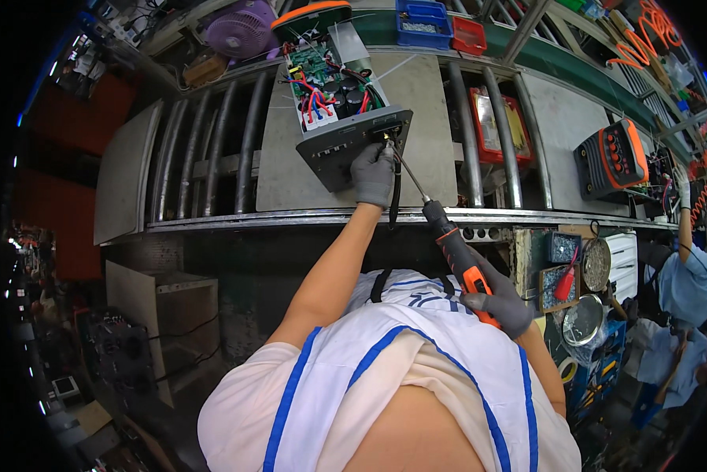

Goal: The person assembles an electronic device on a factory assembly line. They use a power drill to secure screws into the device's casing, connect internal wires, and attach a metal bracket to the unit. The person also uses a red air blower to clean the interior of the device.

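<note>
My right hand point(504, 305), in a grey glove, is wrapped round an orange-and-black electric screwdriver point(457, 250). Its long thin shaft slants up and left to the dark front panel point(345, 149) of an opened electrical unit. Against that panel, close to the screwdriver's tip, my gloved left hand point(373, 175) has its fingers closed; what they pinch is too small to make out. A black cable point(396, 193) hangs beside this hand. Behind the panel, the unit's green circuit board point(322, 64) shows, with red and blue wires point(315, 104) and black capacitors.
The unit rests on a flat board point(278, 169) over a roller conveyor point(219, 157). Another orange-and-black unit point(611, 160) stands further right, near a co-worker's gloved hand point(684, 191). Blue point(424, 27) and red point(469, 36) bins line the far side. Screw trays point(556, 285) lie at right.
</note>
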{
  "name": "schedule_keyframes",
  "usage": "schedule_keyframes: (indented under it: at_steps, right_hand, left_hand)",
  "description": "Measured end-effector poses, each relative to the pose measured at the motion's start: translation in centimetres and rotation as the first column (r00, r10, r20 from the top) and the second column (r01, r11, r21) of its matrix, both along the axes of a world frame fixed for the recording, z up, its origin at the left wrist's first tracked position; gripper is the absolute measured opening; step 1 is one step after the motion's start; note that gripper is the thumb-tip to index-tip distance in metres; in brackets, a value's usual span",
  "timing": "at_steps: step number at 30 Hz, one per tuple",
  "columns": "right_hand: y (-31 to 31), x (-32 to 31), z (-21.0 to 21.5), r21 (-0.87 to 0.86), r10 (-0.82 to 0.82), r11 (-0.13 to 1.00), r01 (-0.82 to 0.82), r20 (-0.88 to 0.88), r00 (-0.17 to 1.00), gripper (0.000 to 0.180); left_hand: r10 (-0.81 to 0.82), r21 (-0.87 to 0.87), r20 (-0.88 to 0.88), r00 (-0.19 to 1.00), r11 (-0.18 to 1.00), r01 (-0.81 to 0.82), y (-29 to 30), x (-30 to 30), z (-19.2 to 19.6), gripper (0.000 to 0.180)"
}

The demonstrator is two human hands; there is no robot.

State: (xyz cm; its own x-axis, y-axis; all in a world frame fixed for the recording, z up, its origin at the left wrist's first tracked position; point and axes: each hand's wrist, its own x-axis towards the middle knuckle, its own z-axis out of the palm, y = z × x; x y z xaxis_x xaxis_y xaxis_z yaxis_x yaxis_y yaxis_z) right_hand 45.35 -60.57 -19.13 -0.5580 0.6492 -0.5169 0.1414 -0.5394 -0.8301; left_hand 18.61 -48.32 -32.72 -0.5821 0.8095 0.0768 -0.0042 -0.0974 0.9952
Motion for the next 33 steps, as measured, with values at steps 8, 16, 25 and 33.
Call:
schedule_keyframes:
  at_steps: [8,16,25,33]
  right_hand:
    - [-0.6,-1.3,-0.1,0.008,-0.023,1.000,0.023,-0.026,0.999,0.089]
    - [-1.7,-2.5,-0.6,0.223,0.003,0.974,-0.042,0.175,0.985,0.087]
    - [-2.3,-3.3,-0.8,-0.016,-0.114,0.993,0.113,-0.083,0.990,0.087]
    - [-2.2,-4.2,0.1,-0.146,-0.109,0.985,0.094,-0.099,0.989,0.085]
  left_hand:
    - [0.023,0.003,-0.037,0.999,1.000,-0.023,0.4,0.0,-0.6,0.012]
    - [-0.022,0.001,0.029,0.999,1.000,0.022,1.6,-0.1,-2.3,0.012]
    - [-0.116,-0.023,0.090,0.989,0.993,0.118,1.7,-1.0,-2.4,0.015]
    - [-0.153,-0.060,0.052,0.987,0.986,0.156,0.9,-2.1,-1.7,0.015]
